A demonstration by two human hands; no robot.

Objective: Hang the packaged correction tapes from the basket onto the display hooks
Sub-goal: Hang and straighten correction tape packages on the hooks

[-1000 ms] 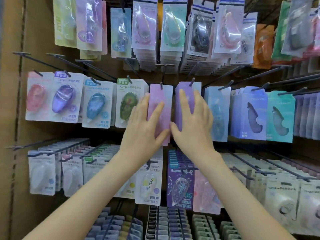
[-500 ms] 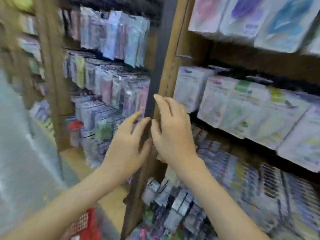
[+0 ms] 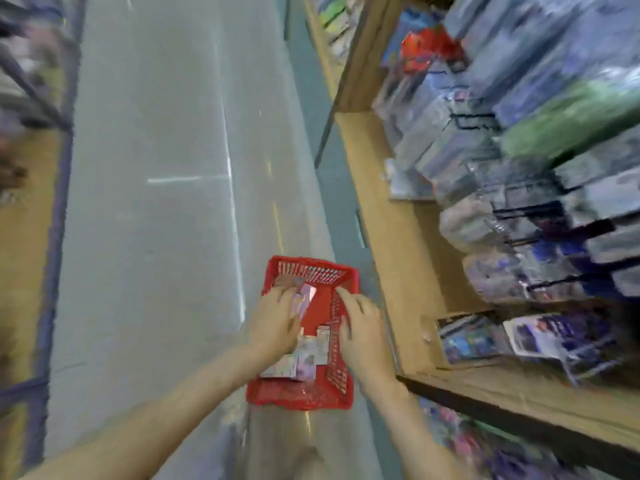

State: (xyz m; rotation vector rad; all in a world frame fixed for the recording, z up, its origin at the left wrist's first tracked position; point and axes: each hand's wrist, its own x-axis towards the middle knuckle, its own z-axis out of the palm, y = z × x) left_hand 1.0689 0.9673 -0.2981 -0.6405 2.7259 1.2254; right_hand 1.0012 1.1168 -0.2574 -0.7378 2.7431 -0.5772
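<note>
Red basket [image 3: 308, 268] sits on the grey floor [image 3: 156, 237], long axis running away from the camera. Everything is motion-blurred.

Packs [image 3: 310, 351]: a loose pile inside the basket, in its near half and against its right wall. 1 more pack [image 3: 306, 294], pinkish, lies in the far half of the basket, near the left wall.

Left hand [image 3: 273, 323]: palm down over the left side of the basket, fingers spread across the pinkish pack and touching it. Grip state: cannot tell whether the fingers have closed on it or only lie on top, too blurred.

Right hand [image 3: 362, 337]: over the basket's right wall, fingers loosely bent with the tips on the mesh. Nothing shows in that grip. Cannot tell whether it clasps the wall or only rests there.

Both forearms come in from the near side of the basket.

Right of the basket: a brown shelf [image 3: 398, 237] with its ledge just beside the basket. Above the ledge, dark hooks [image 3: 530, 211] stick out, loaded with hung stock [image 3: 485, 98] in rows, labels unreadable. 2 flat packets [image 3: 467, 337] lie on the ledge, right of the basket.

Well left of the basket, across the floor: another rack [image 3: 52, 202] with a blue frame, its contents a blur.
</note>
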